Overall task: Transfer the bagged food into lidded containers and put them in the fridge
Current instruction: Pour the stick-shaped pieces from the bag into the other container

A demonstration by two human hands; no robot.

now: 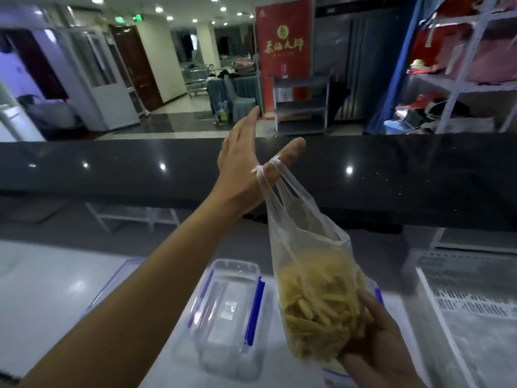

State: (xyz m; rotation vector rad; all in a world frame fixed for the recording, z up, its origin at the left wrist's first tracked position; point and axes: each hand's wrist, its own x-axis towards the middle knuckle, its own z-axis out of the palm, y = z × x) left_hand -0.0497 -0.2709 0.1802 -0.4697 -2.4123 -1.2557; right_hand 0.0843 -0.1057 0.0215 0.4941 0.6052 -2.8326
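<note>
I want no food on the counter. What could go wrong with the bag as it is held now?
The bag hangs only by a handle loop over the thumb of the left hand, whose fingers are straight; the loop could slip off. The right hand cups the bottom from one side, so a tilt might spill the yellow strips. The bag is beside the open container, not over it, so spilled food may land outside.

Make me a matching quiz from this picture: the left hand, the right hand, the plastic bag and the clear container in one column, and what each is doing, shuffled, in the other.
1. left hand
2. right hand
3. plastic bag
4. clear container

A. stands open on the counter, blue clips on its sides
B. cups the bag's bottom
C. hangs by its handles, yellow food strips inside
D. raised, fingers straight, bag handles looped over the thumb

Pairs: 1-D, 2-B, 3-C, 4-A
</note>
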